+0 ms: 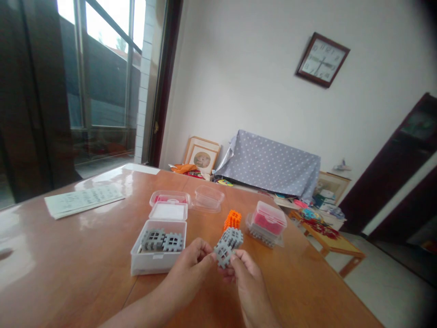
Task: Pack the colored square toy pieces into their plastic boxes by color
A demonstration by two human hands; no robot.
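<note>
A grey square building block with notched edges and a window-like grid (223, 254) is held up between my two hands. My left hand (194, 259) pinches near its left edge, thumb and forefinger close together. From the right, my right hand (247, 273) grips it, with the thumb on its face and the other fingers curled underneath. Just behind it is a stack of similar grey blocks (235, 236); whether they touch the held block I cannot tell. An orange block stack (232, 219) sits farther back. An open white box (157, 262) with several grey blocks (154, 239) inside stands left of my hands.
Clear lidded containers (170, 198) (209, 198) lie behind the white box. To the right, a pink-filled clear box (269, 217) rests on grey blocks. Handwritten papers (85, 199) lie at the left on the wooden table (102, 250). A low bench (329, 243) stands beyond the right edge.
</note>
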